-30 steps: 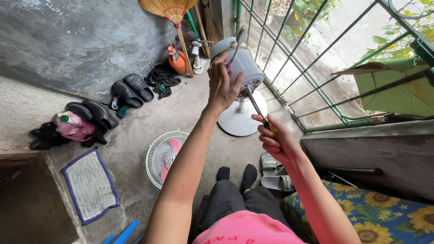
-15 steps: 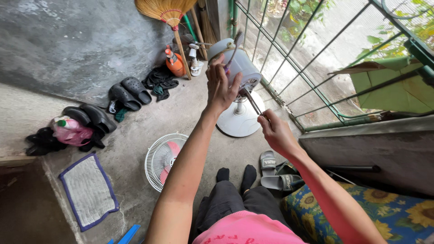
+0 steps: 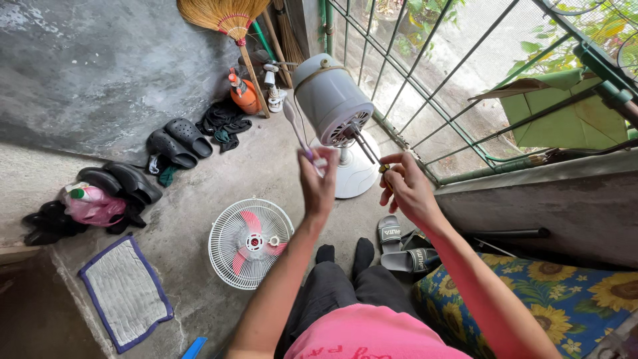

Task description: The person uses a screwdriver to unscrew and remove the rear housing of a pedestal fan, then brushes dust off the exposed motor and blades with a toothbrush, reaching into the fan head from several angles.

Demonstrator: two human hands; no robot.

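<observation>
cleaning, by the look of it: left hand closed on a toothbrush, bristle end up beside the grey fan motor housing. right hand pinches the tip of the bare motor shaft. housing stands on its white base near the green window grille; fan guard with red blades lies on the concrete floor. judged next: brush bristles must meet the shaft squarely.
</observation>
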